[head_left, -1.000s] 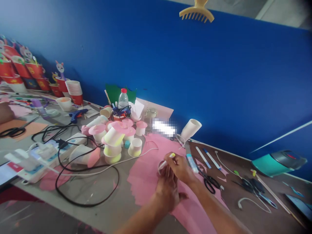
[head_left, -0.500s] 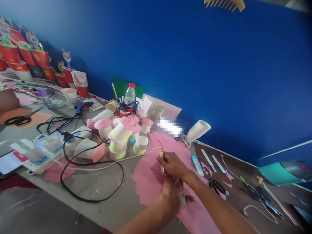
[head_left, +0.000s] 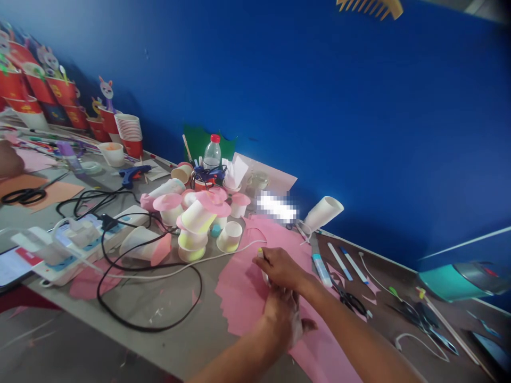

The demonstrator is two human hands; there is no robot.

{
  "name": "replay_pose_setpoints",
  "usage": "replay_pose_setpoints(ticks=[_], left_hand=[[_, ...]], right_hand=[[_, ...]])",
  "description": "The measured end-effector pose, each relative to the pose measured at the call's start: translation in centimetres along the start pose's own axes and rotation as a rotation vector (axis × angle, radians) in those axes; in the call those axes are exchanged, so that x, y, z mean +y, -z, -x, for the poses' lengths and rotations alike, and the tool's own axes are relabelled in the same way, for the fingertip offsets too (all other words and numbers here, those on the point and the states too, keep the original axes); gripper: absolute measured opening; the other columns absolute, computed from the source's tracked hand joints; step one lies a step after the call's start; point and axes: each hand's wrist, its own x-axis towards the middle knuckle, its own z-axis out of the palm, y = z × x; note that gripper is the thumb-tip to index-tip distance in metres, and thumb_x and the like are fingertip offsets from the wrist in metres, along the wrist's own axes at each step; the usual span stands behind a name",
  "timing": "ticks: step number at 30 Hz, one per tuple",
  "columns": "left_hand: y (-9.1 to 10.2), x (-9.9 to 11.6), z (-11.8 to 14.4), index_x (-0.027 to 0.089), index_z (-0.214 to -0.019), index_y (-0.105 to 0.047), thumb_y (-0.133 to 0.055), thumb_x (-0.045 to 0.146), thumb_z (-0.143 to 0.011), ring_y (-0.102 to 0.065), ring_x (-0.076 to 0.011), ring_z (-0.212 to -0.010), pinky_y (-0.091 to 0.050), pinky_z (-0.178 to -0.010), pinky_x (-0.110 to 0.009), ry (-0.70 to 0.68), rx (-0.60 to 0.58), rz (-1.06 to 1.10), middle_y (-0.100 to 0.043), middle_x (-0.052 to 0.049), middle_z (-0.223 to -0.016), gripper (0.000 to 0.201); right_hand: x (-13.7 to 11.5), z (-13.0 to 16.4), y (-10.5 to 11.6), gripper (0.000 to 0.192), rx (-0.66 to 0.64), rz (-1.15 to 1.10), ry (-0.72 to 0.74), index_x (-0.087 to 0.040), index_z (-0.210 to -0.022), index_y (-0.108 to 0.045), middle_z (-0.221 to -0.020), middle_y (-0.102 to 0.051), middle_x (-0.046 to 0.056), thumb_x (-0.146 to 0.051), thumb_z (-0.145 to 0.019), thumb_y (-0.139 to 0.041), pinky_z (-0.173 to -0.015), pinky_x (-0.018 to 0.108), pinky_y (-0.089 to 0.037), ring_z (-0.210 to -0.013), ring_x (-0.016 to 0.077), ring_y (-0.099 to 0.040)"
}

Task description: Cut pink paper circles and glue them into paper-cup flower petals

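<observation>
Paper (head_left: 239, 287) is lying on the tabletop (head_left: 147, 348) beneath the right grip (head_left: 279, 268). Cups (head_left: 194, 221) are clustering to that grip's left, and a power strip (head_left: 59, 272) is lying farther left. Scissors (head_left: 352, 299) are resting to its right. A bottle (head_left: 212, 155) is standing beyond it, leftward.

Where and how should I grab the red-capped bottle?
Probably by the red cap, from above: the bottle stands upright with its cap uppermost and exposed, while the dark tangle in front hides its lower part.
</observation>
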Motion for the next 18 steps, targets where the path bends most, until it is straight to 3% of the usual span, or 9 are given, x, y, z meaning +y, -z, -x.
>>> replay_pose_setpoints(ticks=[5,11,18], left_hand=[[1.2,-0.5,0.3,-0.006,-0.142,-0.043,-0.04,0.064,-0.093,-0.044,-0.0358,-0.137,-0.034,-0.114,-0.047,-0.003,0.038,0.034,-0.048,-0.028,-0.145,0.085],[2.1,-0.9,0.4,-0.004,-0.146,-0.038,-0.044,0.071,-0.087,-0.03,-0.0372,-0.145,-0.026,-0.12,-0.046,0.013,0.008,0.135,-0.031,-0.027,-0.154,0.095],[2.8,-1.0,0.2,-0.003,-0.148,-0.034,-0.047,0.068,-0.087,-0.021,-0.0361,-0.148,-0.022,-0.122,-0.047,0.028,-0.054,0.194,-0.023,-0.026,-0.157,0.094]], right_hand=[[1.3,-0.8,0.2,0.035,0.093,0.012,-0.042,-0.022,-0.06,-0.044,-0.058,-0.056,-0.002,-0.031,-0.093,-0.051,-0.058,0.025,-0.03,-0.056,0.0136,-0.05],[5.1,-1.5,0.5,0.037,0.263,-0.02,-0.179,-0.024,-0.056,-0.041,-0.054,-0.057,0.001,-0.035,-0.091,-0.049,-0.056,0.027,-0.033,-0.055,0.0159,-0.053],[9.5,1.4,1.0,0.041,0.463,-0.11,-0.356,-0.025,-0.055,-0.044,-0.053,-0.057,0.004,-0.052,-0.086,-0.045,-0.055,0.029,-0.036,-0.054,0.0184,-0.053]])
